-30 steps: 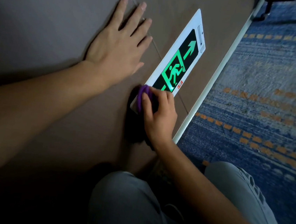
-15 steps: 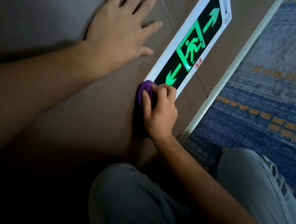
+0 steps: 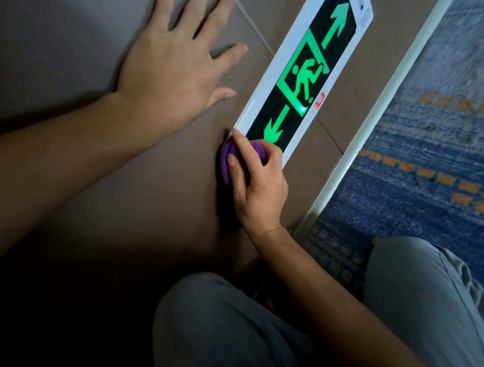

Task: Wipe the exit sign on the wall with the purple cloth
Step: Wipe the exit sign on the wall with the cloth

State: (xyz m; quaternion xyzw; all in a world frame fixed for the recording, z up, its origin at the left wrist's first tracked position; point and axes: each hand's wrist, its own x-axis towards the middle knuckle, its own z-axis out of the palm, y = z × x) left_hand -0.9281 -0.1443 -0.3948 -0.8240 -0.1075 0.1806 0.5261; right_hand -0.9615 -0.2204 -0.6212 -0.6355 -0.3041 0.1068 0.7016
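Note:
The exit sign [image 3: 301, 76] is a long white-framed panel low on the brown wall, glowing green with a running figure and two arrows. My right hand [image 3: 257, 183] grips the bunched purple cloth [image 3: 226, 159] and holds it against the sign's near end, covering that corner. My left hand [image 3: 179, 57] lies flat on the wall to the left of the sign, fingers spread and straight.
A white baseboard [image 3: 371, 131] runs along the wall's foot. Right of it lies blue carpet [image 3: 448, 139] with orange dashes. My knees in grey trousers [image 3: 248, 339] are close to the wall below the hands. A thin seam [image 3: 251, 26] crosses the wall panel.
The view has closed in on the sign. My right hand with the cloth slid from over the lower arrow to the sign's very end. My left hand stayed flat on the wall.

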